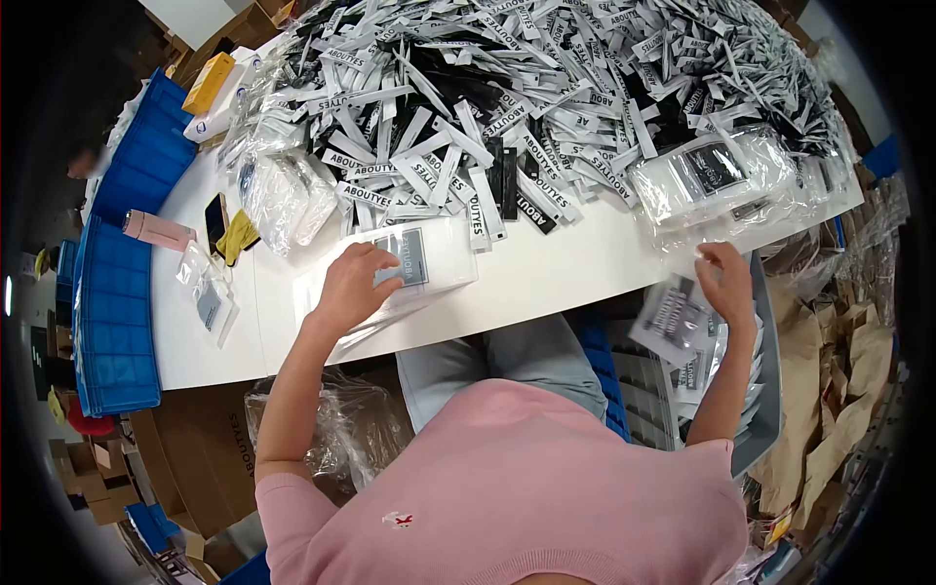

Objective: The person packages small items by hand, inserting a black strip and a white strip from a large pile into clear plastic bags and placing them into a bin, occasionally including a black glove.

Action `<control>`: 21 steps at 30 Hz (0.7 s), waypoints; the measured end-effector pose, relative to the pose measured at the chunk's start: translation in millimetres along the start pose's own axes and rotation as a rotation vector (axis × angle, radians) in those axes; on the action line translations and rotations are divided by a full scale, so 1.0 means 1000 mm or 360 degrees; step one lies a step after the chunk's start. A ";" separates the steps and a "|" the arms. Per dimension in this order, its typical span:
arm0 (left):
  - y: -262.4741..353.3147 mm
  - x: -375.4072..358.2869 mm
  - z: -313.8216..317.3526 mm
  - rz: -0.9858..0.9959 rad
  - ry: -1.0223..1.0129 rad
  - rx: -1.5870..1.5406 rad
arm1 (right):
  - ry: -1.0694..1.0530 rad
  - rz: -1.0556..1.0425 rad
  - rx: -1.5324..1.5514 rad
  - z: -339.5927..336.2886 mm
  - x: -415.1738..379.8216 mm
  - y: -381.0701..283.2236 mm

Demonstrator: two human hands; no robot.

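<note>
Strips (448, 161) printed in black and white lay heaped toward the far side of the table (546, 275), perhaps so that the stack of clear bags (450, 265) could sit at the near edge, within easy reach. The left hand (354, 285) rested on that stack beside its grey label (413, 255), seemingly to steady it, its fingers loosely curved and the thumb apart, touching the bags with no visible grip. A grey bin (768, 405) stood low beside the person's legs (541, 359), probably for a short reach. Over it hung the right hand (726, 283), fingers partly bent; a blurred printed packet (669, 322) was just beside them, and whether they had hold of it could not be told
</note>
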State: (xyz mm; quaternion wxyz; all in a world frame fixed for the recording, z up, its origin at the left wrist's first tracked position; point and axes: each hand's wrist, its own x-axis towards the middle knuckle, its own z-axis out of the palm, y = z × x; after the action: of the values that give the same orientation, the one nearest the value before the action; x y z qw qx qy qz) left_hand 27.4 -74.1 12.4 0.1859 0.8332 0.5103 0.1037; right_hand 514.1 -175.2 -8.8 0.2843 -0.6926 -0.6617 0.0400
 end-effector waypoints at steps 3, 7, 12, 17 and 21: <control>0.012 0.002 0.022 0.0160 0.0072 0.0183 | 0.0352 0.0039 -0.0059 0.020 0.018 -0.014; 0.019 0.018 0.057 0.0342 0.0095 0.0405 | -0.0124 -0.0640 0.0155 0.113 0.066 -0.097; 0.016 0.012 0.054 0.0471 0.0032 0.0333 | -0.0060 -0.1328 -0.0261 0.188 0.135 -0.126; -0.010 -0.002 0.062 0.0288 0.0312 0.0064 | 0.0257 -0.1514 0.0133 0.183 0.156 -0.114; -0.015 0.001 0.072 0.0258 0.0473 -0.0046 | -0.0382 0.0002 0.0816 0.168 0.136 -0.154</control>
State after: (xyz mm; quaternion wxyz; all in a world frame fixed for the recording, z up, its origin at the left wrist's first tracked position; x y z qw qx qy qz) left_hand 42.1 -81.5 -59.5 0.1115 0.8444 0.4618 0.2476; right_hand 320.5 4.2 -37.1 0.3697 -0.5888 -0.6585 0.2881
